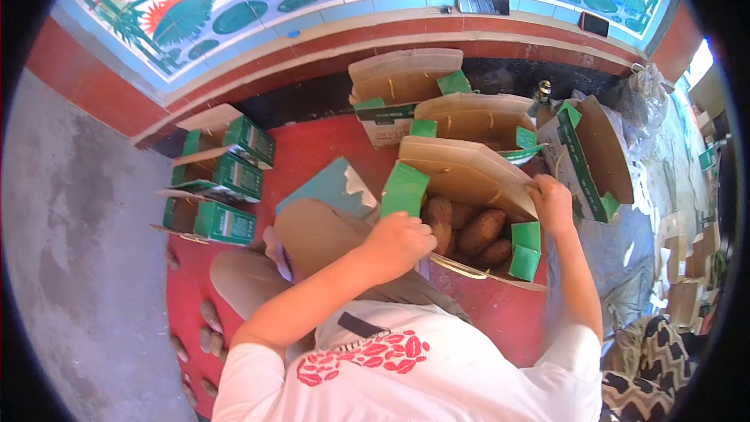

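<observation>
Brown cardboard box with green flaps (469, 176) sits on the red floor (312, 148), filled with brown sweet potatoes (480, 230); left hand (398, 242) curled at its near edge, right hand (551, 203) pinching the far flap, which could tear if tugged.

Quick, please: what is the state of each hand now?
Left hand: closed, at the near edge of the open carton of sweet potatoes.
Right hand: gripping the carton's flap.

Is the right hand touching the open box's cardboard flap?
Touching. The head view shows the right hand gripping the edge of the cardboard flap, with its fingers curled over that edge.
</observation>
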A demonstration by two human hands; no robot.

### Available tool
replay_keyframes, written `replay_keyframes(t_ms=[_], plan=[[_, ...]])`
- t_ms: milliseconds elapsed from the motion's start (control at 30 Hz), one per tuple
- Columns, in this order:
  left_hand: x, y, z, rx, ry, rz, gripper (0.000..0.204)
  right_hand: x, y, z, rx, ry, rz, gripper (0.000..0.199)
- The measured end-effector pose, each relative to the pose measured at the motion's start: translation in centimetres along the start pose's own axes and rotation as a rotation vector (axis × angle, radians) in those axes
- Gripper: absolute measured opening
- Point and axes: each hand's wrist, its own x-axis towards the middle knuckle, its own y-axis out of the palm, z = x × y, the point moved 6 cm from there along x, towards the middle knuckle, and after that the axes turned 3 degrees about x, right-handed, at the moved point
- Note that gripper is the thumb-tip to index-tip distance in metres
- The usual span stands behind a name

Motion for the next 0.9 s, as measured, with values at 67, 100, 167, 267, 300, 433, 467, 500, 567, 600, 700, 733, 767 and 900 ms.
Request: replay_keyframes(t_ms=[67,100,167,267,300,433,467,500,567,600,700,733,767,900], plan=[[1.5,2.6,-1.7,-0.088,0.069,-0.003,0.011,-2.7,-1.8,-2.1,-0.055,0.085,-0.043,0.018],[2.3,4.0,-2.9,-0.158,0.148,0.007,0.010,-4.2,-2.7,-3.4,-0.098,0.116,-0.041,0.018],[3.8,6.3,-4.7,-0.191,0.200,0.022,0.010,-7.2,-4.6,-6.0,-0.178,0.178,-0.029,0.018],[5.7,9.1,-7.1,-0.237,0.303,0.056,0.009,-11.4,-7.8,-9.7,-0.317,0.383,0.038,0.018],[6.1,10.1,-8.1,-0.263,0.360,0.073,0.009,-12.6,-8.4,-10.5,-0.325,0.377,0.048,0.018],[8.1,10.5,-7.8,-0.301,0.278,0.134,0.010,-17.6,-8.2,-16.3,-0.556,0.480,0.176,0.014],[8.8,8.9,-6.9,-0.162,0.235,0.233,0.009,-19.3,-7.3,-18.2,-0.621,0.475,0.239,0.014],[8.6,7.3,-5.1,-0.159,0.218,0.192,0.010,-20.6,-6.7,-20.2,-0.613,0.460,0.246,0.014],[7.3,3.8,-1.0,-0.250,0.131,0.020,0.011,-22.8,-6.2,-24.6,-0.644,0.507,0.274,0.017],[5.2,1.8,1.8,-0.336,0.033,-0.112,0.012,-20.0,-5.7,-23.8,-0.667,0.674,0.394,0.016],[-1.5,-2.7,8.5,-0.253,-0.335,-0.246,0.011,-12.4,-5.0,-20.0,-0.568,0.503,0.349,0.015],[-4.4,-4.3,10.1,-0.179,-0.453,-0.310,0.010,-8.6,-4.4,-16.5,-0.493,0.442,0.273,0.016],[-5.3,-5.2,11.1,-0.180,-0.550,-0.345,0.012,-6.9,-3.3,-14.3,-0.396,0.420,0.205,0.019],[-15.6,-8.1,15.1,-0.144,-0.879,-0.561,0.011,2.9,2.6,-5.0,-0.210,0.041,0.083,0.036]])
